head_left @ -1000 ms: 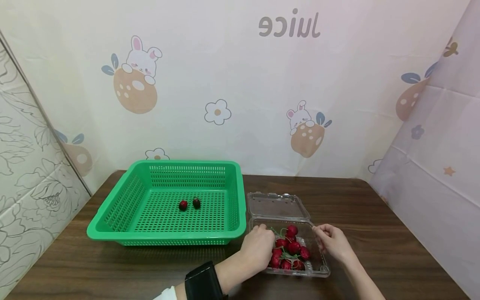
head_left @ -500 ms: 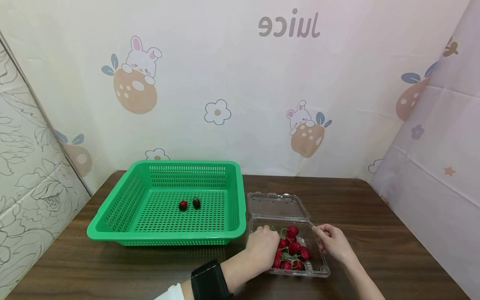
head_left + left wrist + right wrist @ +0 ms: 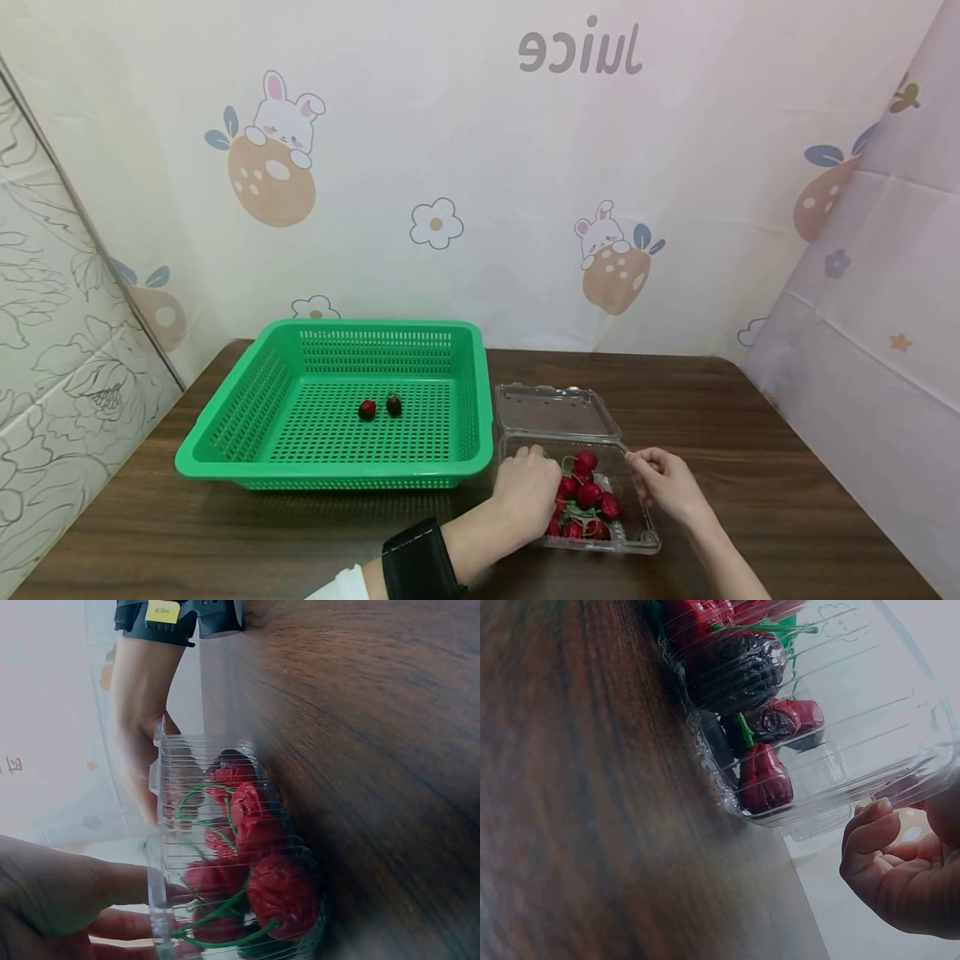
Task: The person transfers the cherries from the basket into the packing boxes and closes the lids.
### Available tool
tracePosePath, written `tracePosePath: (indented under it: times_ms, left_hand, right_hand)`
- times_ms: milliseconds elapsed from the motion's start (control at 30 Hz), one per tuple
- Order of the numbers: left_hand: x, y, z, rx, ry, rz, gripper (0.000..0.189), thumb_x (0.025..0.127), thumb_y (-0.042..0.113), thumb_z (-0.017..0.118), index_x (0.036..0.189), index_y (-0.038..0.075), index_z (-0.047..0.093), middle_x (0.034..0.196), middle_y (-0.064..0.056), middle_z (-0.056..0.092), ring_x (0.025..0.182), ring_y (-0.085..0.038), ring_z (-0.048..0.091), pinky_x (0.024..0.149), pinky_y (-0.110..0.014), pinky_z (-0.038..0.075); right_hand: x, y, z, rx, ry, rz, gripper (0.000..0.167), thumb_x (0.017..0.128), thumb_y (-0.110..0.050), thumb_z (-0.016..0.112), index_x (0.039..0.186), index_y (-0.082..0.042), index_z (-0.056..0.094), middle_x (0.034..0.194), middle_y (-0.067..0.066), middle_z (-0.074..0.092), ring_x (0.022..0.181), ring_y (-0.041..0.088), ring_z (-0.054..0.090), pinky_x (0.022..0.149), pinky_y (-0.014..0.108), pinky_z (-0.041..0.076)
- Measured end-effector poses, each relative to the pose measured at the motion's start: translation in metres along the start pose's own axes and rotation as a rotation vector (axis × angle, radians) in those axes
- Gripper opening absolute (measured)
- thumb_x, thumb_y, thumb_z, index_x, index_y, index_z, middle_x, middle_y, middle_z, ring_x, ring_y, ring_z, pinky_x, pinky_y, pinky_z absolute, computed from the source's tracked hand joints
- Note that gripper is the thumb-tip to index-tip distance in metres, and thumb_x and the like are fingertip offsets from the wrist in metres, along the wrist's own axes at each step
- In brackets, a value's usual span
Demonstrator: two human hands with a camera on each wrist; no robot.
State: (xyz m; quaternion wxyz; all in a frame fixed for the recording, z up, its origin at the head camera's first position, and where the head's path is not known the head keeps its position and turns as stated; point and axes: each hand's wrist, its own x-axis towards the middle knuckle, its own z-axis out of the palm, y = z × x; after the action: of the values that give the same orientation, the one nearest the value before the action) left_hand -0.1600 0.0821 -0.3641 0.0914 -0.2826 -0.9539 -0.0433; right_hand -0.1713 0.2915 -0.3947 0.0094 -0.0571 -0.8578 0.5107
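A clear plastic clamshell box [image 3: 637, 533] sits at the right with its lid [image 3: 555, 414] folded back. Red cherries [image 3: 588, 496] with green stems lie heaped inside. My left hand [image 3: 527, 492] reaches over the box's left part, fingers down among the fruit. In the left wrist view its fingers [image 3: 124, 926] pass over the rim beside cherries [image 3: 281, 896]; whether they pinch one is unclear behind the ribbed plastic. My right hand [image 3: 671, 483] pinches the box's right rim between thumb and curled fingers, as the right wrist view also shows at the hand [image 3: 907, 862].
A green slotted basket [image 3: 337, 472] stands left of the box, with two dark red cherries [image 3: 367, 409] on its floor. The wooden table [image 3: 750, 467] ends at a printed curtain [image 3: 480, 275] behind. A black band [image 3: 422, 560] wraps the left wrist.
My left hand has shifted slightly right and deeper over the cherries, then stays nearly still. My right hand keeps its hold on the rim. Basket and box have not moved.
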Motion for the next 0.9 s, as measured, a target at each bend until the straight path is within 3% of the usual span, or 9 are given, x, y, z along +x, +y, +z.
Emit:
tracePosePath:
  times_ms: [333, 633, 900]
  left_hand:
    - [-0.004, -0.004, -0.016, -0.046, 0.041, 0.042, 0.012, 0.073, 0.018, 0.068, 0.064, 0.013, 0.062, 0.068, -0.002, 0.051, 0.058, -0.014, 0.046, 0.046, -0.025, 0.040]
    - [-0.011, -0.010, -0.033, -0.057, 0.131, 0.059, 0.017, 0.075, 0.017, 0.067, 0.062, 0.013, 0.056, 0.064, 0.001, 0.049, 0.059, -0.012, 0.050, 0.043, -0.022, 0.040]
    - [-0.016, -0.019, -0.052, -0.093, 0.129, 0.068, 0.013, 0.077, 0.017, 0.067, 0.067, 0.012, 0.061, 0.063, 0.002, 0.049, 0.057, -0.009, 0.049, 0.041, -0.018, 0.038]
  right_hand:
    - [0.000, -0.001, 0.000, 0.001, -0.004, -0.006, 0.019, 0.092, -0.009, 0.046, 0.085, 0.009, 0.048, 0.053, 0.004, 0.043, 0.042, 0.010, 0.042, 0.042, 0.026, 0.041]
    - [0.000, -0.001, 0.000, 0.008, -0.002, 0.003, 0.019, 0.091, -0.010, 0.046, 0.085, 0.008, 0.048, 0.053, 0.004, 0.043, 0.042, 0.011, 0.042, 0.042, 0.027, 0.041]
    - [0.000, -0.001, 0.000, 0.018, 0.000, 0.011, 0.019, 0.091, -0.009, 0.046, 0.085, 0.009, 0.048, 0.054, 0.003, 0.043, 0.042, 0.011, 0.042, 0.042, 0.026, 0.041]
